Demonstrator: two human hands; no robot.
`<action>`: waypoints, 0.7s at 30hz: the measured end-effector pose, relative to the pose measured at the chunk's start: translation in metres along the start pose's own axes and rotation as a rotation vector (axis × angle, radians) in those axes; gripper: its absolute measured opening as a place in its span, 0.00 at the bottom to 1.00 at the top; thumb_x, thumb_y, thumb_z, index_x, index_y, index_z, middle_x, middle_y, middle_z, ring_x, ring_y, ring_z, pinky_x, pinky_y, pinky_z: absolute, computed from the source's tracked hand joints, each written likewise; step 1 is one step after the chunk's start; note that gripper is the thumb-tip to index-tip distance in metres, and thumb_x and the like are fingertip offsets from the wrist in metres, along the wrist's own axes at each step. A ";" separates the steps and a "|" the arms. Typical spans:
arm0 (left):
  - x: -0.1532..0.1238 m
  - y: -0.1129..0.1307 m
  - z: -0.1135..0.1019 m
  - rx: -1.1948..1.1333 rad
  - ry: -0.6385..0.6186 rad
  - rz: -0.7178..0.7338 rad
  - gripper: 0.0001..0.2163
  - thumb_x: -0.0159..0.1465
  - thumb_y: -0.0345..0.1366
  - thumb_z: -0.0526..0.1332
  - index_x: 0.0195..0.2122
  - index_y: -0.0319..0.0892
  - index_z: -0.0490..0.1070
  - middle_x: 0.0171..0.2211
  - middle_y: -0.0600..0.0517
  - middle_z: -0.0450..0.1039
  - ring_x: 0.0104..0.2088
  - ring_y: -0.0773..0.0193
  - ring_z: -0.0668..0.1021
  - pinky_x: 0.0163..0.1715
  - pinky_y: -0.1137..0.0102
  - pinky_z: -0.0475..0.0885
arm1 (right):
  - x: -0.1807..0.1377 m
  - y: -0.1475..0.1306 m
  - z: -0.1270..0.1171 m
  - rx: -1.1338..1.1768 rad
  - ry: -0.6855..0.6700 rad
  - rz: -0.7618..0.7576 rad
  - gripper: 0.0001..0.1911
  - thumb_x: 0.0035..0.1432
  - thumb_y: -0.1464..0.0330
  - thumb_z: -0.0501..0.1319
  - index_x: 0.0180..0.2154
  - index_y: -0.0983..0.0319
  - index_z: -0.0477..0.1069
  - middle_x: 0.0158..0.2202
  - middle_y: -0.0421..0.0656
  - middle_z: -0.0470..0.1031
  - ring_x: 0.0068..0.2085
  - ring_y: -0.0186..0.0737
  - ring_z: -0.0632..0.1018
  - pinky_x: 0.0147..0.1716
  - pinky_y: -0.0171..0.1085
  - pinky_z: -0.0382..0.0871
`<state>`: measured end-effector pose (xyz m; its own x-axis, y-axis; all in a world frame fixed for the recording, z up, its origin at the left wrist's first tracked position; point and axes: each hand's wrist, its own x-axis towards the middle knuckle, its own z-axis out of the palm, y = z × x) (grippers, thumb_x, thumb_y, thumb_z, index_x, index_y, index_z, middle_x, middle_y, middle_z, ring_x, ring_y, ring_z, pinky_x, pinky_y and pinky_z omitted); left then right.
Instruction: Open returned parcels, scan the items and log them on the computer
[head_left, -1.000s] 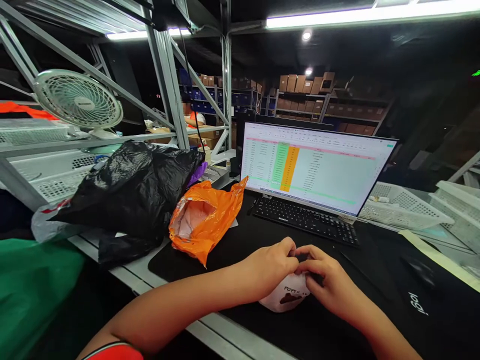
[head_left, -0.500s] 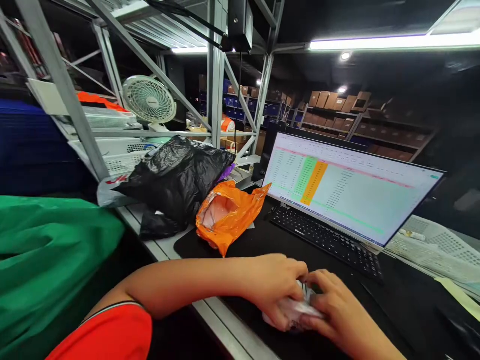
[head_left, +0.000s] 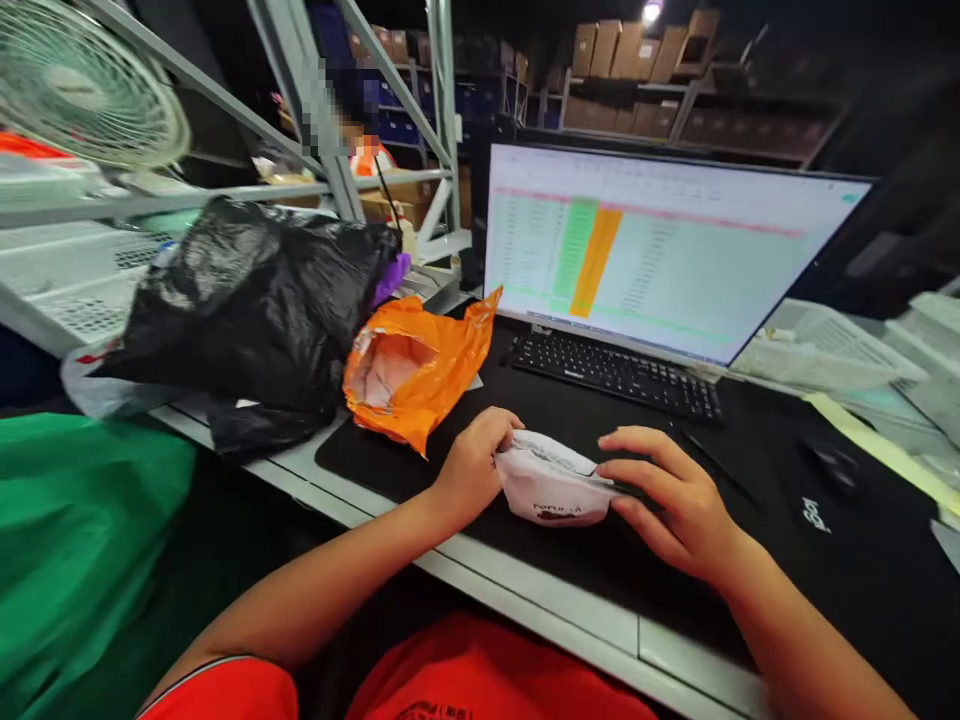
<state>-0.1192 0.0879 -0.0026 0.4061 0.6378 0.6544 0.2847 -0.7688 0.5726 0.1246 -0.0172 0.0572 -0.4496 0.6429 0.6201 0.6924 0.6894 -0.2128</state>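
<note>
A small white pouch with dark lettering on its front is held up above the black desk mat. My left hand grips its left end, fingers closed round the corner. At the opposite corner, my right hand holds the pouch lightly between thumb and fingers, with the index finger lifted apart. The pouch's upper edge faces me; whether anything is inside cannot be made out. Behind my left hand an orange plastic bag lies with its mouth open, showing a pale lining.
A large black plastic bag lies at the left beside the orange one. Beyond the mat's middle stand a keyboard and a monitor showing a spreadsheet. A mouse is at right, near white baskets. Green fabric hangs at lower left.
My hands have moved apart and left. The white pouch, earlier crumpled and mostly covered between them, is now stretched out with its lettering showing. The view has turned down and right.
</note>
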 end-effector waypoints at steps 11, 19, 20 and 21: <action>-0.010 0.011 0.017 0.386 0.285 0.589 0.06 0.62 0.27 0.58 0.29 0.43 0.69 0.37 0.52 0.77 0.38 0.65 0.81 0.36 0.73 0.78 | 0.003 -0.031 0.009 -0.302 -0.586 0.225 0.11 0.64 0.77 0.57 0.43 0.62 0.75 0.37 0.42 0.81 0.32 0.37 0.77 0.34 0.40 0.58; -0.038 0.017 0.017 0.183 -0.161 0.228 0.19 0.60 0.34 0.63 0.51 0.41 0.63 0.58 0.34 0.67 0.51 0.52 0.79 0.40 0.63 0.81 | 0.013 -0.018 0.015 -0.544 -0.786 0.535 0.20 0.59 0.53 0.66 0.43 0.63 0.75 0.37 0.48 0.81 0.34 0.47 0.82 0.28 0.40 0.57; -0.042 0.016 0.020 0.154 -0.202 0.209 0.22 0.60 0.36 0.65 0.53 0.42 0.61 0.59 0.33 0.65 0.52 0.51 0.79 0.40 0.62 0.82 | 0.014 -0.018 0.014 -0.514 -0.822 0.537 0.22 0.56 0.53 0.69 0.45 0.62 0.75 0.39 0.47 0.81 0.35 0.48 0.82 0.28 0.40 0.58; -0.045 0.014 0.023 0.132 -0.231 0.201 0.23 0.60 0.36 0.66 0.54 0.43 0.59 0.61 0.33 0.63 0.52 0.51 0.79 0.41 0.61 0.82 | 0.015 -0.017 0.012 -0.486 -0.851 0.544 0.24 0.54 0.53 0.71 0.47 0.61 0.74 0.41 0.46 0.81 0.36 0.48 0.82 0.28 0.39 0.59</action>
<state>-0.1132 0.0474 -0.0349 0.6473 0.4567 0.6103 0.2826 -0.8874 0.3643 0.0991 -0.0154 0.0608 -0.1307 0.9658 -0.2239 0.9774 0.1634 0.1344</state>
